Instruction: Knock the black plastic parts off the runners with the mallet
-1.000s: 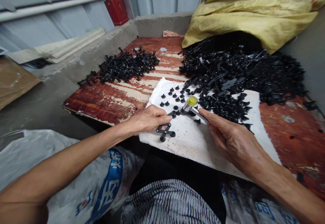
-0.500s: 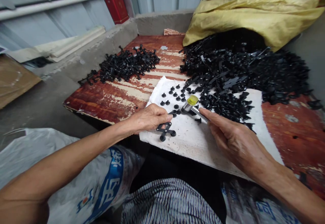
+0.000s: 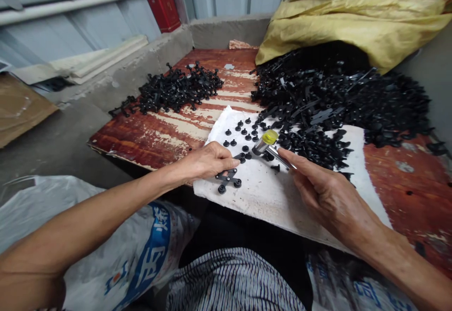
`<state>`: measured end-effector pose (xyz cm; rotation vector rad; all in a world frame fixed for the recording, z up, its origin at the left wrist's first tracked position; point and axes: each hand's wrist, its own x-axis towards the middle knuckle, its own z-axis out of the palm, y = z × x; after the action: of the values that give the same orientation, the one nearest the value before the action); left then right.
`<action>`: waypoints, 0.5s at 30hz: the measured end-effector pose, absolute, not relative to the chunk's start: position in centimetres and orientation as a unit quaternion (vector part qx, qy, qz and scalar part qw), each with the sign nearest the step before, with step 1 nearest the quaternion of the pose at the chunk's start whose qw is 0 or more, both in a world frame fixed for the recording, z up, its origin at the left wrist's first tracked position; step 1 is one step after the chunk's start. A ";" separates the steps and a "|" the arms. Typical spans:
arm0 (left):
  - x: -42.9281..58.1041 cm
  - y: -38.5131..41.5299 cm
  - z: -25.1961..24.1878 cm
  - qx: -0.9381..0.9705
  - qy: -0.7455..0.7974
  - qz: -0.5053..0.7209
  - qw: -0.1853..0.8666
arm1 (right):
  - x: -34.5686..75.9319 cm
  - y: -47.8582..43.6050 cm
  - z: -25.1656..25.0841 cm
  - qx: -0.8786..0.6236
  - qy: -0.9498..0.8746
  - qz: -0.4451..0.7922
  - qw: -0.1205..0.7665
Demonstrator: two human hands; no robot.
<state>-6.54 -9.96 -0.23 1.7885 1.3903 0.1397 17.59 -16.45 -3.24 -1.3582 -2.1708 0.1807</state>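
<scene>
Pinched in my left hand (image 3: 211, 161) is a black jointed linkage (image 3: 231, 175) with round ends, low over a white cloth (image 3: 254, 198). My right hand (image 3: 319, 186) grips the metal handle of a small mallet (image 3: 267, 142) with a yellow face on top and a dark face below. The mallet head is just right of the linkage's far end. Several small black round pegs (image 3: 233, 142) stand on the cloth beyond my left hand. A heap of loose black pegs (image 3: 318, 147) lies on the cloth beyond the mallet.
A pile of black linkages (image 3: 180, 87) lies at the left on the worn red board (image 3: 158, 137). A larger mound of black parts (image 3: 335, 90) spills from a yellow sack (image 3: 335, 24) at the back right. White printed bags (image 3: 141, 254) sit below the board's front edge.
The linkage has shifted slightly, its near end moving left and up. The mallet has tilted and moved a little to the right; both hands keep their grips.
</scene>
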 end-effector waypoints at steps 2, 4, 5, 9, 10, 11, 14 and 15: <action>-6.4 -9.9 -0.1 0.718 0.556 0.055 0.415 | 17.2 -16.5 -3.0 -0.502 -0.812 0.057 0.292; -6.4 -9.9 0.0 0.717 0.560 0.055 0.411 | 16.7 -16.6 -2.8 -0.500 -0.818 0.035 0.283; -6.3 -9.9 0.1 0.716 0.563 0.054 0.410 | 16.5 -16.6 -2.7 -0.499 -0.823 0.019 0.272; -6.3 -10.0 0.3 0.716 0.572 0.035 0.398 | 15.9 -17.0 -1.9 -0.474 -0.842 0.001 0.258; -6.3 -10.0 0.3 0.718 0.569 0.032 0.400 | 15.8 -17.1 -1.6 -0.467 -0.839 0.010 0.280; -6.4 -10.0 0.3 0.719 0.565 0.031 0.403 | 15.7 -17.3 -1.5 -0.461 -0.831 0.016 0.312; -6.5 -10.0 0.0 0.718 0.553 0.037 0.421 | 15.6 -17.4 -1.4 -0.456 -0.826 -0.002 0.330; -6.6 -9.9 -0.1 0.718 0.551 0.041 0.424 | 15.6 -17.4 -1.5 -0.458 -0.837 -0.011 0.299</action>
<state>-6.60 -9.93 -0.12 1.7954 1.3770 0.1026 15.59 -17.41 -1.50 -1.2158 -2.2231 -0.0286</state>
